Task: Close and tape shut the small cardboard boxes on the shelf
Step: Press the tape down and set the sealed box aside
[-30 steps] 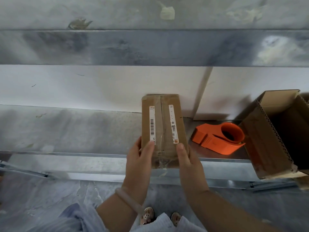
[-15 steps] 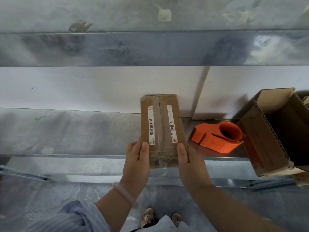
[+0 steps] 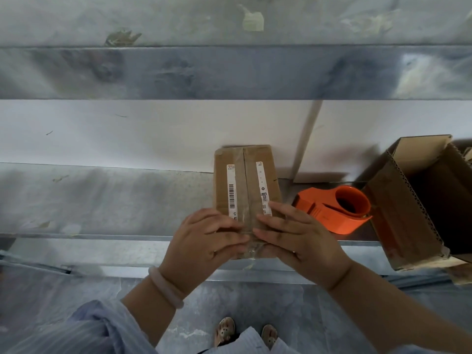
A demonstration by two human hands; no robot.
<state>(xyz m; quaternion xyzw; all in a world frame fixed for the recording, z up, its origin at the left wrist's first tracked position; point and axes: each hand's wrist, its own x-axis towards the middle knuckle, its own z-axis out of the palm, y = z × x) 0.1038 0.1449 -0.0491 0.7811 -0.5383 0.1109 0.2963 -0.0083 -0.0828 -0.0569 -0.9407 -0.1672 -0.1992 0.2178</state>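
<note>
A small closed cardboard box (image 3: 245, 180) stands on the metal shelf (image 3: 102, 200), with clear tape down its middle seam and two white barcode labels. My left hand (image 3: 204, 244) and my right hand (image 3: 298, 238) lie flat on the box's near end, fingers straight and meeting over the taped seam. The near edge of the box is hidden under my fingers. An orange tape dispenser (image 3: 334, 208) lies on the shelf just right of the box.
An open cardboard box (image 3: 408, 218) stands at the right end of the shelf, flaps up. A white back panel (image 3: 127, 134) runs behind the shelf and another metal shelf (image 3: 229, 72) hangs above. The floor and my feet show below.
Both hands have moved from gripping the box's sides onto its top, fingers now pressing across the taped seam at the near end. The box stays in place.
</note>
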